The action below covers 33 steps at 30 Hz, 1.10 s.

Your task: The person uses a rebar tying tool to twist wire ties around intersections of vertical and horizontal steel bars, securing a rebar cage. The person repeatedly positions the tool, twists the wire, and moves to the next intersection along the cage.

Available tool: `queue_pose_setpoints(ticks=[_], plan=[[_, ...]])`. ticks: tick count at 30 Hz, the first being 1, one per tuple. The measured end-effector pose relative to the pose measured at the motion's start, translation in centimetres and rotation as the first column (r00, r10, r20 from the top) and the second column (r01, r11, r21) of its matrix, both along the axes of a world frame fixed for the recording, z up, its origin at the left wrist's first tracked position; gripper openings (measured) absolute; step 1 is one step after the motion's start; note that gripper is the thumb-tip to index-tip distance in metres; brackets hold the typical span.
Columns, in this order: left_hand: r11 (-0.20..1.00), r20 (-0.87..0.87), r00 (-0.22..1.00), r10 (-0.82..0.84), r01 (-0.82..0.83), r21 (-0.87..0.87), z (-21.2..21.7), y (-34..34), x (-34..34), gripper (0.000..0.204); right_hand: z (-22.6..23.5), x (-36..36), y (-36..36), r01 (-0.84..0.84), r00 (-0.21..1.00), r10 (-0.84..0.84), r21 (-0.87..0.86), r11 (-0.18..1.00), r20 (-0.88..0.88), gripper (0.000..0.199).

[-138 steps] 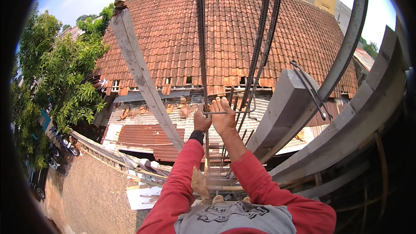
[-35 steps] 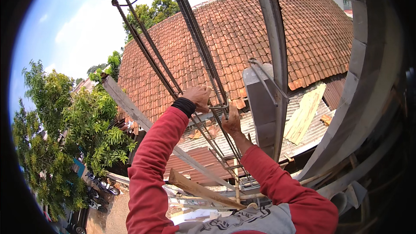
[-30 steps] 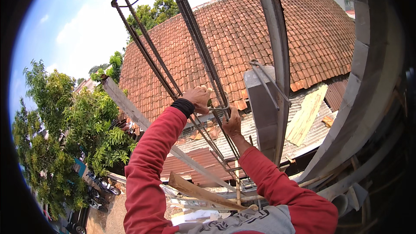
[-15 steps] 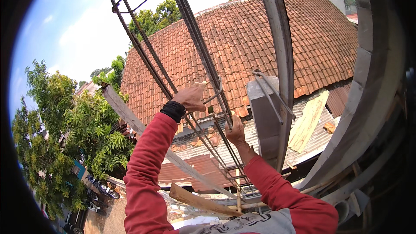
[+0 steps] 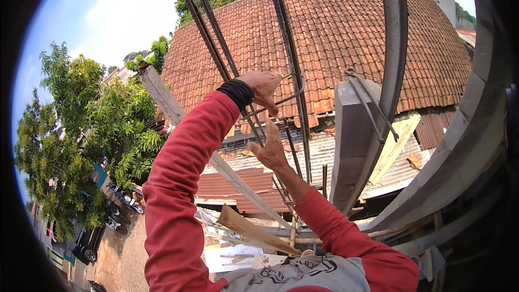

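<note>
My left hand (image 5: 264,91) is at the upright ribbed steel bars, its fingers and thumb curled around the side of a bent steel stirrup (image 5: 291,97). This stirrup loops around the dark rebar pair (image 5: 294,57) on the right. Another pair of rebars (image 5: 204,35) rises behind my left wrist, joined by a stirrup near the top edge. Just below, my right hand (image 5: 273,151) is raised with thumb and fingers apart, holding nothing. It is close to the lower side of the stirrup and in front of thinner bars.
A grey concrete post (image 5: 351,140) stands at the right, with a bent steel rod (image 5: 373,105) hooked at its top. Beside it rises a curved-looking metal beam (image 5: 392,38). A wooden plank (image 5: 251,230) and a slanting pale beam (image 5: 227,176) lie below. Roof tiles (image 5: 324,38) spread beyond.
My right hand has let go of the right-hand rebars and moved left and up, its fingers opening. My left hand remains at the stirrup. The view has shifted, so the bars appear farther right.
</note>
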<state>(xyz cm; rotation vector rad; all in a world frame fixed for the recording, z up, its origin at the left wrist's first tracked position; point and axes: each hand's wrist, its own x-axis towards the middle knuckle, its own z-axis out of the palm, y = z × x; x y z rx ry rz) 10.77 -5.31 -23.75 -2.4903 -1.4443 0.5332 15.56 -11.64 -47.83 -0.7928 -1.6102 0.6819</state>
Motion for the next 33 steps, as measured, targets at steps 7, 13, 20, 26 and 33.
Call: queue_pose_setpoints(ticks=[7,13,20,26,33], plan=[[0.998,-0.002,0.999,-0.053,0.054,0.037,0.7,-1.1,0.5,0.092,-1.8,-5.4,6.4,0.090,0.996,-0.090,-0.038,0.995,0.013,0.078],[0.999,-0.055,0.998,-0.042,0.042,0.008,1.2,-1.5,1.4,0.084,-2.7,-6.1,8.4,0.177,0.982,-0.183,0.126,0.976,0.037,0.035],[0.996,-0.081,0.993,-0.091,0.092,0.008,1.1,-1.0,1.5,0.086,-4.0,-6.9,9.6,0.208,0.977,-0.213,0.120,0.971,0.024,0.043],[0.991,-0.184,0.977,-0.112,0.124,0.056,3.3,-1.0,1.6,0.081,-4.0,-6.8,9.2,0.220,0.974,-0.208,0.182,0.958,-0.084,0.029],[0.986,-0.190,0.974,-0.128,0.145,0.081,4.9,0.0,1.5,0.069,-3.6,-6.8,9.5,0.238,0.971,-0.234,0.159,0.958,-0.048,0.034]])
